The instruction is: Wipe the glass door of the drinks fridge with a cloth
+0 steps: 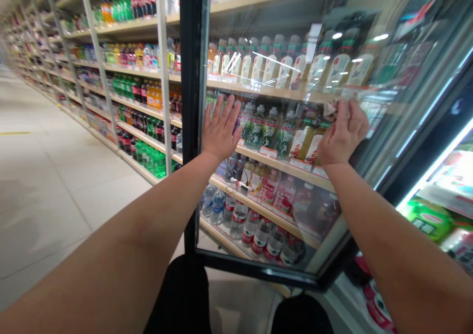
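A glass door [258,95] with a black frame stands swung out in front of me, and bottles show through its pane. My left hand [220,129] lies flat against the glass near the left frame edge, fingers spread, holding nothing. On the right side of the pane, my right hand [343,132] is closed on a crumpled, pale cloth [330,110] and presses it to the glass. Only a small part of the cloth shows beyond the fingers; the rest is hidden in the hand.
Behind the glass, shelves [281,164] hold rows of drink bottles. More stocked shelves [136,107] run far back on the left beside the tiled floor [48,176]. At right is a lit cooler with green packages [430,220]. My knees [185,294] are below the door.
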The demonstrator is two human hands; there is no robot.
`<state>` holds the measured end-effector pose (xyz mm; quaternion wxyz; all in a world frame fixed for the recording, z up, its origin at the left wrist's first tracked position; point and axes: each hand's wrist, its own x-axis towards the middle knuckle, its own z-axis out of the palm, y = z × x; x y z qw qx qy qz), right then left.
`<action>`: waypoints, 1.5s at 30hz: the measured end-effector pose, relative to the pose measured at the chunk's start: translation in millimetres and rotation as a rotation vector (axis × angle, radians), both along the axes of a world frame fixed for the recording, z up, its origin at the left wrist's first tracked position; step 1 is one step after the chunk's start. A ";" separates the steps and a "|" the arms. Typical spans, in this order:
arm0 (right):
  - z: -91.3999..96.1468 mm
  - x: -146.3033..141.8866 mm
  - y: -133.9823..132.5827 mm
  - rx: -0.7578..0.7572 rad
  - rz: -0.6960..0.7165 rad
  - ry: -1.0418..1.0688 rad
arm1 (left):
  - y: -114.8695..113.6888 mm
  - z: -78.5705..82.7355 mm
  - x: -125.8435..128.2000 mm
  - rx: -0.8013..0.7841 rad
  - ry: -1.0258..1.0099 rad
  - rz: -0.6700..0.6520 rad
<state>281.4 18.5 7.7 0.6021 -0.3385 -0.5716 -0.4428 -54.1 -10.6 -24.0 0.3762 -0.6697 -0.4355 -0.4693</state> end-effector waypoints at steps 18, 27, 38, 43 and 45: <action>-4.9 1.9 2.4 0.019 -0.013 -0.121 | 2.1 -0.4 0.0 -0.023 -0.024 -0.024; -10.8 -4.9 -6.9 -0.098 -0.013 -0.265 | 1.0 -0.7 0.2 -0.034 -0.018 -0.018; 88.0 -17.7 4.3 -0.112 0.034 0.049 | 2.2 -2.3 -1.6 0.043 -0.005 -0.002; 94.1 -36.0 -15.6 -0.175 -0.014 -0.334 | -5.9 -3.3 -1.5 0.047 -0.009 -0.018; 83.7 -39.1 -17.5 -0.176 -0.019 -0.337 | -9.6 3.4 -1.8 0.063 -0.025 -0.017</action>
